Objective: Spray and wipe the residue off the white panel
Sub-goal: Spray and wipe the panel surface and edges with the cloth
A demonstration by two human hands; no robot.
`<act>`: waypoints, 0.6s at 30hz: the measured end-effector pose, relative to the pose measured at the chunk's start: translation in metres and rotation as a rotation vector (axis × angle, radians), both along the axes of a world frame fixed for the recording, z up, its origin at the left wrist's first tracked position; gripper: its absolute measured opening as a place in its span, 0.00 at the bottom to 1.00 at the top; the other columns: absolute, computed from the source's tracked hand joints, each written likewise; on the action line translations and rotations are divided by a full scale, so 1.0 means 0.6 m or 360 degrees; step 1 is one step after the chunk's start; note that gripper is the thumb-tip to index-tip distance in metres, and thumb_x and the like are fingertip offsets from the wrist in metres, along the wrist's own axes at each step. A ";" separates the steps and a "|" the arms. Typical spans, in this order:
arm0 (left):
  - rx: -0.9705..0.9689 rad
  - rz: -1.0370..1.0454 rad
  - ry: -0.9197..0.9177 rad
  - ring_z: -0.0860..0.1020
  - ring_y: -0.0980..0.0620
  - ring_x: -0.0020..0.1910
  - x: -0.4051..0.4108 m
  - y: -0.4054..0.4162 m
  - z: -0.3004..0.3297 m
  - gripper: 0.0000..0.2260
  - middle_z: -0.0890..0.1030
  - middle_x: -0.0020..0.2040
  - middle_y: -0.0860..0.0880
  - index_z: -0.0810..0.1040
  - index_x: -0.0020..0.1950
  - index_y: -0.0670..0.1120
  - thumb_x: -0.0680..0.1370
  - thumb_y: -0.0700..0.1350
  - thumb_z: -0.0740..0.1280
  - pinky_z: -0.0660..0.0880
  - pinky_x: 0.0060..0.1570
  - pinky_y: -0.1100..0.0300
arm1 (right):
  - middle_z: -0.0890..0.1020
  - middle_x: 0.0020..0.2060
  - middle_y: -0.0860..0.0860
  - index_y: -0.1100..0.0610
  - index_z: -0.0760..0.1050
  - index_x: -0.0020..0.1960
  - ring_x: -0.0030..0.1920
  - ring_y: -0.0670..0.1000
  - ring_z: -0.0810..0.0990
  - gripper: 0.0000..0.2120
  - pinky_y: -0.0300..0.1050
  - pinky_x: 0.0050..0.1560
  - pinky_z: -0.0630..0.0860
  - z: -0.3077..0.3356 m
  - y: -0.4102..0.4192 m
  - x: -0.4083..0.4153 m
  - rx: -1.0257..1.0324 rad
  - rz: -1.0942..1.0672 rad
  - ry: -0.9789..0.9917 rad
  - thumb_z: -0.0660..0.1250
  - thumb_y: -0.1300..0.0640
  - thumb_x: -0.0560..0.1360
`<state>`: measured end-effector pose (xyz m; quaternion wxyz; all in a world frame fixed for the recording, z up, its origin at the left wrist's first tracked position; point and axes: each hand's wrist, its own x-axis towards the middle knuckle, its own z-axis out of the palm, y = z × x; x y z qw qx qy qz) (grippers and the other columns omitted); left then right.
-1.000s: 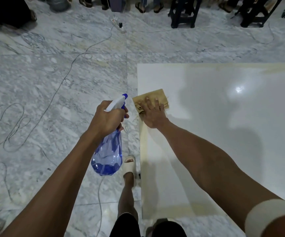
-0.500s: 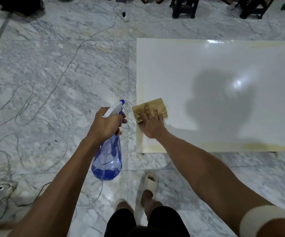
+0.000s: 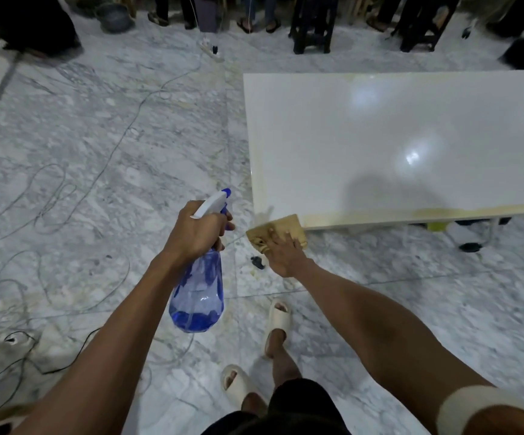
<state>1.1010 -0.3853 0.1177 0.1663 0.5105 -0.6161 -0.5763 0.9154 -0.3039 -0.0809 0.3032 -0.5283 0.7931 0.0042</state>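
While left hand (image 3: pixel 198 229) grips spray bottle (image 3: pixel 198 288), right hand (image 3: pixel 281 252), fingers flat, presses yellow cloth (image 3: pixel 278 232) at white panel (image 3: pixel 395 142) near corner: cloth may slip off the edge

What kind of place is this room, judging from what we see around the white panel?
Probably an indoor hall used as a shared work area, not a home kitchen. The marble tile floor is strewn with loose cables, a power strip lies on it, and other people's feet and dark stools line the far edge.
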 end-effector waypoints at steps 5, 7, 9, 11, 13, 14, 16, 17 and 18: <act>-0.0053 -0.0024 0.0030 0.76 0.58 0.22 0.041 0.026 0.034 0.08 0.83 0.48 0.31 0.79 0.43 0.34 0.74 0.31 0.59 0.74 0.29 0.56 | 0.73 0.69 0.59 0.57 0.67 0.74 0.61 0.57 0.76 0.32 0.44 0.57 0.78 0.080 0.039 0.050 -0.0485 -0.1102 -0.1219 0.52 0.35 0.80; -0.0072 -0.0042 0.0065 0.77 0.58 0.23 0.044 0.026 0.046 0.07 0.82 0.48 0.30 0.79 0.42 0.35 0.73 0.34 0.61 0.75 0.30 0.55 | 0.80 0.62 0.59 0.60 0.74 0.68 0.56 0.57 0.81 0.25 0.44 0.54 0.80 0.109 0.034 0.043 -0.0746 -0.1609 -0.1874 0.57 0.42 0.82; -0.0073 -0.0059 0.0101 0.76 0.57 0.23 0.044 0.021 0.059 0.07 0.83 0.47 0.30 0.79 0.40 0.36 0.71 0.37 0.62 0.75 0.30 0.55 | 0.82 0.59 0.59 0.59 0.77 0.64 0.58 0.59 0.81 0.24 0.52 0.61 0.77 0.148 0.022 0.037 -0.0902 -0.1848 -0.2259 0.59 0.42 0.80; -0.0073 -0.0079 0.0115 0.79 0.53 0.27 0.037 0.011 0.071 0.08 0.83 0.46 0.31 0.78 0.38 0.37 0.67 0.40 0.62 0.75 0.29 0.55 | 0.83 0.58 0.59 0.58 0.79 0.63 0.57 0.60 0.81 0.27 0.55 0.62 0.76 0.188 -0.004 0.030 -0.1046 -0.1898 -0.2440 0.58 0.39 0.79; -0.0098 -0.0115 0.0096 0.79 0.47 0.29 0.024 -0.005 0.082 0.08 0.84 0.44 0.34 0.77 0.36 0.37 0.66 0.41 0.62 0.75 0.29 0.54 | 0.81 0.60 0.59 0.58 0.78 0.64 0.59 0.61 0.80 0.30 0.58 0.65 0.73 0.223 -0.036 0.021 -0.1048 -0.1849 -0.2537 0.57 0.35 0.78; -0.0117 -0.0148 0.0076 0.77 0.46 0.27 0.015 -0.014 0.088 0.08 0.84 0.43 0.36 0.76 0.35 0.37 0.66 0.41 0.61 0.75 0.30 0.54 | 0.81 0.60 0.59 0.58 0.78 0.64 0.60 0.61 0.79 0.31 0.59 0.66 0.72 0.236 -0.053 0.015 -0.1016 -0.1816 -0.2583 0.57 0.34 0.77; -0.0151 -0.0205 0.0046 0.74 0.46 0.22 -0.005 -0.034 0.100 0.05 0.82 0.41 0.38 0.73 0.33 0.39 0.68 0.39 0.61 0.74 0.30 0.54 | 0.83 0.57 0.59 0.58 0.78 0.63 0.58 0.60 0.81 0.30 0.58 0.63 0.74 0.263 -0.088 0.002 -0.0948 -0.1720 -0.2645 0.55 0.35 0.79; -0.0158 -0.0207 0.0039 0.73 0.47 0.22 -0.016 -0.048 0.103 0.06 0.82 0.41 0.38 0.72 0.33 0.39 0.70 0.37 0.62 0.74 0.30 0.55 | 0.84 0.56 0.59 0.58 0.77 0.62 0.56 0.59 0.81 0.30 0.57 0.61 0.76 0.271 -0.109 -0.008 -0.0925 -0.1662 -0.2678 0.53 0.35 0.80; -0.0160 -0.0198 0.0042 0.73 0.47 0.21 -0.028 -0.063 0.105 0.07 0.82 0.41 0.38 0.72 0.33 0.39 0.72 0.36 0.62 0.74 0.28 0.57 | 0.84 0.56 0.59 0.58 0.77 0.63 0.56 0.59 0.81 0.30 0.56 0.59 0.76 0.279 -0.130 -0.016 -0.0896 -0.1608 -0.2690 0.52 0.36 0.81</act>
